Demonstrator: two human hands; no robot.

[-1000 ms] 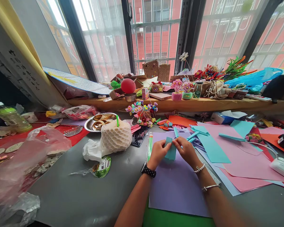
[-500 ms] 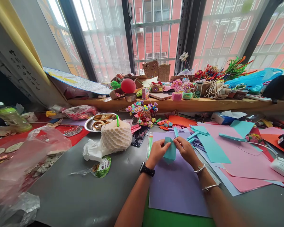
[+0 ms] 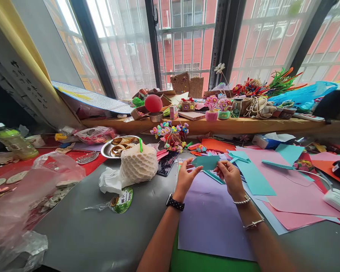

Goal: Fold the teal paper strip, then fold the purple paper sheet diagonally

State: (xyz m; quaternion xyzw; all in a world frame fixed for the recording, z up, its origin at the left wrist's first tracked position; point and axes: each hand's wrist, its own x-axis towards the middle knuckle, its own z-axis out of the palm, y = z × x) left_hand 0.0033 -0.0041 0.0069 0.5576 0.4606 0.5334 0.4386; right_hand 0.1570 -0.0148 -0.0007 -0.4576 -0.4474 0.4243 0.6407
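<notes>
A folded piece of teal paper point(image 3: 206, 162) is raised above the purple sheet point(image 3: 212, 219), lying roughly level with a pointed left end. My right hand point(image 3: 230, 179) pinches its right end between thumb and fingers. Beside the left tip, my left hand point(image 3: 184, 177) has its thumb and fingers apart; whether a fingertip touches the paper I cannot tell. Just below, a narrow teal folded strip point(image 3: 214, 177) rests on the purple sheet. More teal folded strips point(image 3: 239, 156) lie past my right hand.
Pink sheets point(image 3: 294, 189) and a teal sheet point(image 3: 257, 175) overlap on the right. To the left stand a net-wrapped coconut point(image 3: 139, 163) with a green straw and a metal plate point(image 3: 105, 151). A phone point(image 3: 167, 166) lies behind. Crochet flowers point(image 3: 170, 134) stand near the sill point(image 3: 116, 124).
The teal paper has turned from upright to lying level and risen slightly. My left fingers have spread away from it, while my right hand has shifted right and grips its end.
</notes>
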